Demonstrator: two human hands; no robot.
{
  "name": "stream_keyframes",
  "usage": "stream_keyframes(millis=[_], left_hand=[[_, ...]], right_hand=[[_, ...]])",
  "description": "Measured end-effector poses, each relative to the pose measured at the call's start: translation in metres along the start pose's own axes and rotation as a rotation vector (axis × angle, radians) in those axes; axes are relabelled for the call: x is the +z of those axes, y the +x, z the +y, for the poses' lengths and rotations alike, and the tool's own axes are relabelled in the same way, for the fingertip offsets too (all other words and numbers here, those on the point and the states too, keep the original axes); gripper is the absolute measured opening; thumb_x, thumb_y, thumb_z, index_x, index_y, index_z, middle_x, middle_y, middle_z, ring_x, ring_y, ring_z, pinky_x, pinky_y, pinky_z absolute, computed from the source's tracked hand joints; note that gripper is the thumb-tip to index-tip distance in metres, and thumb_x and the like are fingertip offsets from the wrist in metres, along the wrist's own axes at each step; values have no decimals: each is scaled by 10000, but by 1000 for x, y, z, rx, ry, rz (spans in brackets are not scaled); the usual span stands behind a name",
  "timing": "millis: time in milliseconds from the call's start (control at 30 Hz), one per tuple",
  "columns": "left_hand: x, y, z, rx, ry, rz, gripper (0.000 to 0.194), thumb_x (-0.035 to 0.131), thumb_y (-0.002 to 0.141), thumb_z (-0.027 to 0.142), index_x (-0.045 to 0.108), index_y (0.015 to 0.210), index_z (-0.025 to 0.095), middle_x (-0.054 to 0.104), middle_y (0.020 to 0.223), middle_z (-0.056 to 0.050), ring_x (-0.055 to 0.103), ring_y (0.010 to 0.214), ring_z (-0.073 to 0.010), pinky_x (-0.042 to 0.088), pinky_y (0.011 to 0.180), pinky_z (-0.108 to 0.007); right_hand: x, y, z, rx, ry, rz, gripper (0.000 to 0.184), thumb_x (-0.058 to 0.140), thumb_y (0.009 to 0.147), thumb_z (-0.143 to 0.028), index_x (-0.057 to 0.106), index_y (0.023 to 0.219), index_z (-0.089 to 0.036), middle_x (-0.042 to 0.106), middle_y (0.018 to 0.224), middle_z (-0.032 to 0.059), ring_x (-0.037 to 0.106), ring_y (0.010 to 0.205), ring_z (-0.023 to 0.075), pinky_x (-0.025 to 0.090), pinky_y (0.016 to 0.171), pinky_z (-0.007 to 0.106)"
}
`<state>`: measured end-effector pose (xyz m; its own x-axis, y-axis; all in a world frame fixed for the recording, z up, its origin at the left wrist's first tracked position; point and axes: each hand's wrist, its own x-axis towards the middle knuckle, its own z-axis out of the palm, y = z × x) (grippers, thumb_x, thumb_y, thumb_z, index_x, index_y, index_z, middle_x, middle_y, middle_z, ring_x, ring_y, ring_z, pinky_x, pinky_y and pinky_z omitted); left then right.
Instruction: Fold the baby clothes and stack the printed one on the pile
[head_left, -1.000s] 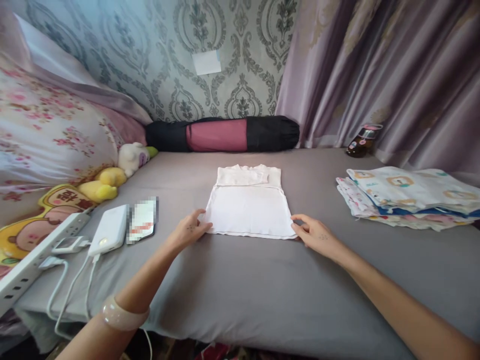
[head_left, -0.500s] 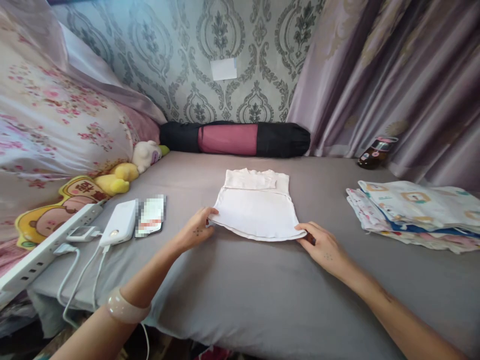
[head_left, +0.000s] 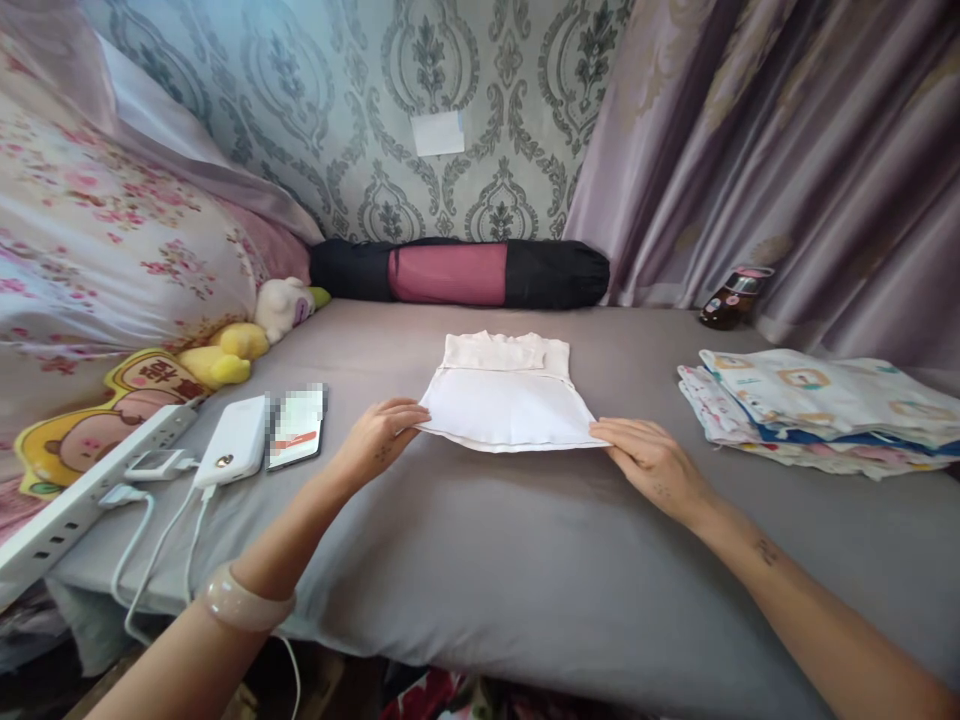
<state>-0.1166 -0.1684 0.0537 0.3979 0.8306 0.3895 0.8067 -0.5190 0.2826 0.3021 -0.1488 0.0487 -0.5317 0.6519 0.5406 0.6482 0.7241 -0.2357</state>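
A small white garment, seemingly a shirt [head_left: 506,408], lies on the grey bed sheet, its sleeves folded across the far end. Its near hem is lifted off the sheet and stretched between my hands. My left hand [head_left: 384,438] pinches the hem's left corner between thumb and fingers. At the right corner, my right hand [head_left: 651,462] grips the hem the same way, fingers pressed together on top. A shadow falls on the sheet below the raised edge.
A stack of folded printed cloths [head_left: 817,400] sits to the right, with a dark bottle [head_left: 733,298] behind. A black-and-pink roll [head_left: 450,273] lies along the wall. On the left are a phone [head_left: 298,425], a white power bank [head_left: 234,440], a power strip [head_left: 90,500] and plush toys [head_left: 217,355].
Both hands have raised the shirt's near hem and moved it slightly away from me; it now looks straighter and tauter. The whole view has shifted a little.
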Motion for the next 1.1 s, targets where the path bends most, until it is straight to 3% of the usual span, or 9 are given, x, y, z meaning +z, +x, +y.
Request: stream_keyframes(millis=[300,533,667,767,833,967,1100], left_hand=[[-23,-17,27,-55,-128,-223,283,476,922,350,720,1032,260,721,1086,-71,626,1099,-239,446,993,-402],[-49,-21,49,-128,-280,-378,288,490,900,396,725,976,249,726,951,-54,655,896,-206,488,825,-306],[-38,-11,40,-334,-257,-295,324,467,884,444,697,937,222,660,745,-6,575,674,-156,439,640,-253],[-22,5,30,-443,-273,-180,315,476,850,458,644,838,193,540,620,27,490,604,-132,375,568,-236],[-10,19,25,-500,-284,-97,282,486,823,441,596,769,188,488,602,37,461,600,-126,347,553,-233],[12,48,14,-588,-194,25,225,479,798,368,488,648,200,435,589,37,425,597,-125,311,548,-239],[31,74,3,-680,-49,40,186,447,830,296,533,690,209,543,647,-1,508,665,-162,342,593,-254]], right_hand=[[-28,-21,-24,143,93,-214,320,434,918,-218,711,1074,-256,706,1127,38,617,1116,221,446,1014,449],[-45,-33,-43,183,170,-244,288,454,930,-304,722,1033,-279,718,1069,29,642,1044,231,477,958,396],[-39,-19,-41,376,172,-225,264,471,921,-356,705,1018,-282,716,1040,18,649,940,220,495,830,326],[-27,0,-31,552,108,-194,266,477,891,-384,693,976,-255,716,854,12,621,688,180,445,613,267],[-17,14,-21,604,73,-159,268,481,863,-378,689,923,-220,684,727,8,576,608,163,399,569,251],[6,43,4,639,12,-108,244,485,836,-338,668,801,-179,663,686,22,576,644,164,368,579,236],[28,69,28,710,-108,-154,248,484,864,-321,675,823,-169,696,786,50,604,718,172,364,590,228]])
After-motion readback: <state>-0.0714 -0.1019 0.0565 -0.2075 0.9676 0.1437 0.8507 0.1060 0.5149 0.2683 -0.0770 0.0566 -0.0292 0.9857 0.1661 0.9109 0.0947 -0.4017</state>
